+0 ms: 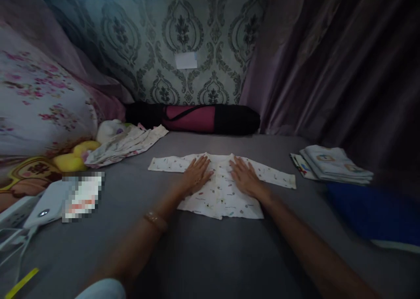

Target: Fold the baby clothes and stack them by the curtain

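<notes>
A small white long-sleeved shirt (219,198) with a scattered print lies spread flat on the grey sheet, its neck pointing away from me and both sleeves stretched out sideways. My left hand (197,174) rests flat on the left side of its chest, fingers extended. On the opposite side, my right hand (244,176) presses flat near the shoulder, fingers out straight. Neither hand grips the cloth. Parts of the shirt under the palms are hidden.
Folded clothes (334,163) are stacked at the right, beside a blue cloth (374,211). A rumpled light garment (131,144) and a yellow plush toy (70,161) lie left. A black and magenta long bag (190,119) runs along the wall. A white bag (49,205) sits near left.
</notes>
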`<state>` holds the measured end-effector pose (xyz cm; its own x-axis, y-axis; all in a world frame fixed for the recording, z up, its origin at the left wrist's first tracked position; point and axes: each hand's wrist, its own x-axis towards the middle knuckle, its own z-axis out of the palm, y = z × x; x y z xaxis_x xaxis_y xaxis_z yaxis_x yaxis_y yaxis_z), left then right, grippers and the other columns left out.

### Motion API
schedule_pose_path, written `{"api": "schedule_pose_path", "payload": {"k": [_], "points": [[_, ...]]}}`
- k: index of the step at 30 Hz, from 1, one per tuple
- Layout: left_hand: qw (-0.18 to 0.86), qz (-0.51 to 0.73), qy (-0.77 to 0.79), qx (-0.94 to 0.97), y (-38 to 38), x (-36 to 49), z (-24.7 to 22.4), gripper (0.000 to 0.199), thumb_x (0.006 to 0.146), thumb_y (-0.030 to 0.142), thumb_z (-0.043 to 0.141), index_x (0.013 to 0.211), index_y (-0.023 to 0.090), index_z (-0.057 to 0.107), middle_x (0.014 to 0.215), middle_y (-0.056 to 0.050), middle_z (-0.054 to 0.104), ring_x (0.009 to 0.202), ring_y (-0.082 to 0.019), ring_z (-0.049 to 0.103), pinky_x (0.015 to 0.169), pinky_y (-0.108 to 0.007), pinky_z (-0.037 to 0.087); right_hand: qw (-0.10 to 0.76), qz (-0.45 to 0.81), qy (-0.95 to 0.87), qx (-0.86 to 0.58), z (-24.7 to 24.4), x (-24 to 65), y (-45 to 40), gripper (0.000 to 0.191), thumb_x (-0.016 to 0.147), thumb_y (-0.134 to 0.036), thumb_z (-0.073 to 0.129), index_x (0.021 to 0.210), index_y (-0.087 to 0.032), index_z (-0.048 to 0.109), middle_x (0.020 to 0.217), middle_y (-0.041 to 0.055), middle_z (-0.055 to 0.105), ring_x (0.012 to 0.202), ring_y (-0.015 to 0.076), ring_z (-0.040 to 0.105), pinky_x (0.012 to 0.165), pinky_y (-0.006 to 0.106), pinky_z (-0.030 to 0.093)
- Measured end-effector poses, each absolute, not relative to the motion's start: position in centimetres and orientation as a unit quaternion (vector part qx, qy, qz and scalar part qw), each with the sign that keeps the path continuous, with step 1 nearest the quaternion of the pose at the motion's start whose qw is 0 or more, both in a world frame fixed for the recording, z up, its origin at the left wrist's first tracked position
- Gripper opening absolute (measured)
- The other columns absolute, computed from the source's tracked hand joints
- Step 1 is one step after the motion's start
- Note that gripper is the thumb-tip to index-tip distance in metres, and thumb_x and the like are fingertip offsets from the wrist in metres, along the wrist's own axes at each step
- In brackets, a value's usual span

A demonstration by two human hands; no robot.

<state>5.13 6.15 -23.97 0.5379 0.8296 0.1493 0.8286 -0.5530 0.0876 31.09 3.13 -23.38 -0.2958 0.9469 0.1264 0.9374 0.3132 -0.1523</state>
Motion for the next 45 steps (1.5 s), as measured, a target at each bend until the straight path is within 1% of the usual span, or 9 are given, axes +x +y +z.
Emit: {"api": "schedule_pose_path", "payload": {"k": [6, 12, 21, 29, 31, 35, 37, 40, 45], "points": [[0.041, 0.032, 0.492, 0.869, 6.2, 7.6, -25.2, 0.067, 0.096, 0.052, 0.014, 0.146, 0.011, 0.028, 0.154, -0.012, 0.024, 0.143, -0.023, 0.018, 0.116, -0.042, 0.015, 0.048, 0.083, -0.818, -0.568, -24.1, 28.1, 3.5, 0.056, 0.098, -0.044, 0.017, 0.149, -0.023, 0.027, 0.156, 0.0056, 0.021, 0.143, 0.0238, 0.014, 0.114, 0.051, 0.01], [-0.009, 0.064, 0.453, 0.889, 2.2, 7.2, -23.7, 0.067, 0.096, 0.052, 0.014, 0.147, 0.011, 0.026, 0.154, -0.012, 0.023, 0.144, -0.023, 0.013, 0.117, -0.042, 0.005, 0.087, 0.065, -0.859, -0.501, -22.6, 27.9, -0.5, 0.055, 0.098, -0.043, 0.017, 0.149, -0.023, 0.026, 0.156, 0.0046, 0.018, 0.144, 0.0218, 0.01, 0.115, 0.051, 0.004], [0.055, 0.018, 0.441, 0.895, -2.4, 6.5, -24.2, 0.069, 0.096, 0.053, 0.013, 0.147, 0.009, 0.025, 0.154, -0.014, 0.022, 0.144, -0.024, 0.014, 0.116, -0.043, 0.014, 0.083, 0.088, -0.87, -0.477, -23.0, 27.4, -4.6, 0.053, 0.099, -0.039, 0.022, 0.148, -0.019, 0.029, 0.155, 0.0081, 0.02, 0.143, 0.0244, 0.014, 0.114, 0.054, 0.007], [0.023, 0.051, 0.451, 0.891, -5.4, 5.5, -25.7, 0.061, 0.097, 0.045, 0.016, 0.146, 0.013, 0.03, 0.153, -0.011, 0.026, 0.143, -0.022, 0.018, 0.116, -0.043, 0.017, 0.075, 0.191, -0.868, -0.452, -22.3, 27.2, -9.1, 0.058, 0.099, -0.045, 0.021, 0.151, -0.019, 0.019, 0.157, 0.0078, 0.013, 0.144, 0.0223, 0.007, 0.116, 0.052, 0.001], [0.033, 0.035, 0.448, 0.893, -5.0, 5.4, -25.8, 0.062, 0.096, 0.047, 0.019, 0.145, 0.013, 0.033, 0.153, -0.012, 0.027, 0.142, -0.024, 0.021, 0.115, -0.044, 0.02, 0.072, 0.225, -0.867, -0.439, -21.8, 27.7, -8.2, 0.056, 0.098, -0.046, 0.024, 0.148, -0.021, 0.027, 0.155, 0.0073, 0.021, 0.143, 0.022, 0.015, 0.116, 0.05, 0.007], [0.074, 0.015, 0.443, 0.893, -2.7, 5.4, -24.1, 0.056, 0.095, 0.05, 0.02, 0.133, 0.021, 0.05, 0.142, -0.01, 0.047, 0.134, -0.023, 0.039, 0.114, -0.047, 0.022, 0.144, 0.26, -0.821, -0.488, -19.5, 31.3, -4.1, 0.047, 0.096, -0.042, 0.033, 0.135, -0.023, 0.051, 0.137, 0.0048, 0.054, 0.124, 0.0156, 0.05, 0.103, 0.028, 0.037], [0.081, 0.036, 0.448, 0.89, -1.3, 6.0, -23.1, 0.052, 0.096, 0.047, 0.018, 0.126, 0.025, 0.056, 0.134, -0.006, 0.056, 0.128, -0.021, 0.047, 0.115, -0.048, 0.018, 0.196, 0.183, -0.753, -0.601, -18.4, 34.4, -2.0, 0.044, 0.095, -0.039, 0.034, 0.129, -0.022, 0.056, 0.129, 0.0067, 0.06, 0.119, 0.0183, 0.054, 0.098, 0.027, 0.041], [0.067, 0.078, 0.459, 0.882, 0.7, 7.8, -22.2, 0.047, 0.096, 0.04, 0.022, 0.126, 0.023, 0.054, 0.136, -0.007, 0.055, 0.129, -0.019, 0.046, 0.115, -0.046, 0.019, 0.189, 0.068, -0.569, -0.798, -17.9, 39.6, 0.2, 0.042, 0.094, -0.034, 0.037, 0.124, -0.017, 0.06, 0.119, 0.014, 0.065, 0.113, 0.0232, 0.058, 0.09, 0.029, 0.044], [0.073, 0.088, 0.434, 0.894, 3.4, 12.7, -21.6, 0.044, 0.095, 0.028, 0.026, 0.132, 0.017, 0.048, 0.14, -0.011, 0.05, 0.134, -0.018, 0.04, 0.115, -0.043, 0.019, 0.12, 0.084, -0.429, -0.892, -20.1, 45.3, 1.8, 0.038, 0.085, -0.027, 0.047, 0.117, -0.011, 0.063, 0.113, 0.0195, 0.066, 0.104, 0.0261, 0.063, 0.08, 0.031, 0.049]]}}
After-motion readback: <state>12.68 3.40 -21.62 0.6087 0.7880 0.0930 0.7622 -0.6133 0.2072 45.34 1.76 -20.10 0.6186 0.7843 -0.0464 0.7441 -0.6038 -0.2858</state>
